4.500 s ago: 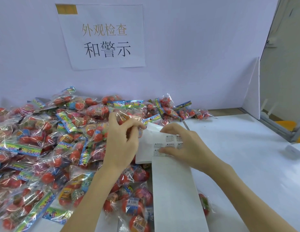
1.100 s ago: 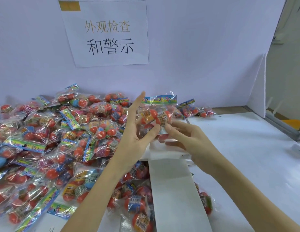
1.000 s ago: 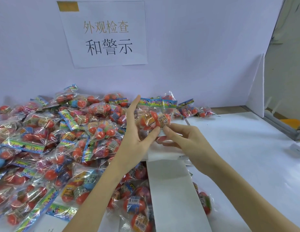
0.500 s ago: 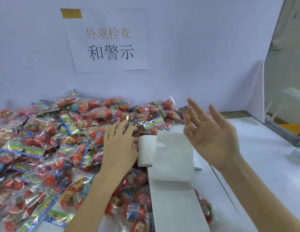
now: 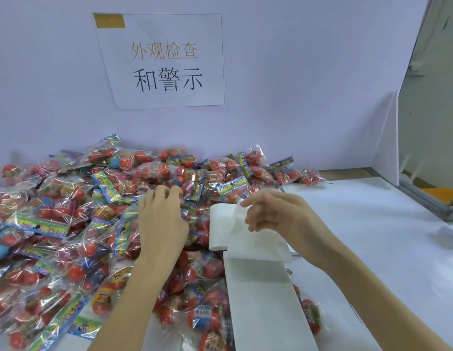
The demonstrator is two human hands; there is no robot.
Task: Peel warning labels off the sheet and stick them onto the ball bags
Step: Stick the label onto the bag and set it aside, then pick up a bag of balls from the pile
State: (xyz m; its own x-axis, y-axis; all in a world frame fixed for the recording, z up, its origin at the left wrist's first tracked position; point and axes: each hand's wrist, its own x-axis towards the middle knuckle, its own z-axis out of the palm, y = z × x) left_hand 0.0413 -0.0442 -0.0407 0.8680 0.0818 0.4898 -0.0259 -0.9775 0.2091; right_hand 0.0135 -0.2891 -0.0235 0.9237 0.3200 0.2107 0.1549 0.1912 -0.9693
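Note:
A large pile of clear ball bags [image 5: 76,224] with red balls covers the left half of the table. My left hand [image 5: 162,224] lies on the pile, its fingertips curled into a ball bag [image 5: 187,188] at the far side. A long white label sheet [image 5: 258,300] runs from the front edge up to a rolled end [image 5: 219,224], with a flap [image 5: 255,245] folded back over it. My right hand [image 5: 278,216] pinches the flap's raised top corner between thumb and forefinger. No printed labels show on the sheet.
A paper sign [image 5: 164,62] hangs on the back wall. A white partition [image 5: 387,138] closes the right side. White table [image 5: 359,224] lies to the right of the sheet, with a small white object [image 5: 448,234] at its edge. One loose bag [image 5: 311,317] lies beside the strip.
The bag that both hands held up a second ago has left them. My left hand dropped onto the pile and curled its fingers; my right hand came down from open and took the sheet's flap.

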